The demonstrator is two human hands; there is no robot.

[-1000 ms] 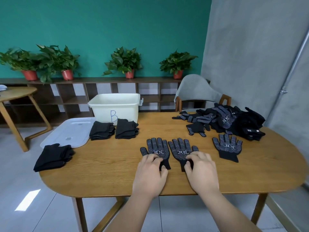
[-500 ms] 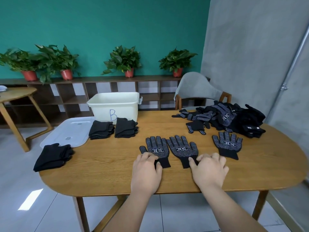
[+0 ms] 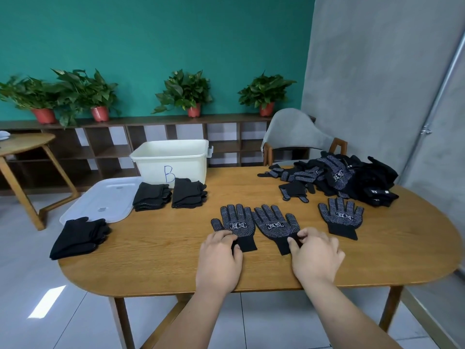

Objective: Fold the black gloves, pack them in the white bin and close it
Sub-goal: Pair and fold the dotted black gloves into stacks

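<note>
Two black dotted gloves lie flat side by side, palms up, at the table's front middle: a left glove [image 3: 236,224] and a right glove [image 3: 275,226]. My left hand [image 3: 220,258] pinches the left glove's cuff. My right hand [image 3: 314,255] pinches the right glove's cuff between thumb and fingers. A third flat glove [image 3: 341,217] lies to the right. A heap of loose gloves [image 3: 337,176] sits at the far right. The open white bin [image 3: 173,159] marked B stands at the back, its lid [image 3: 100,200] flat to the left.
Folded glove stacks lie in front of the bin [image 3: 152,196] [image 3: 188,192] and near the table's left edge [image 3: 79,236]. A grey chair [image 3: 299,136] stands behind the wooden table [image 3: 176,263]. A second small table [image 3: 25,144] is at the left.
Both hands slid back from the gloves' palms to the cuffs and now pinch them. The right hand swung right, then returned to its cuff.
</note>
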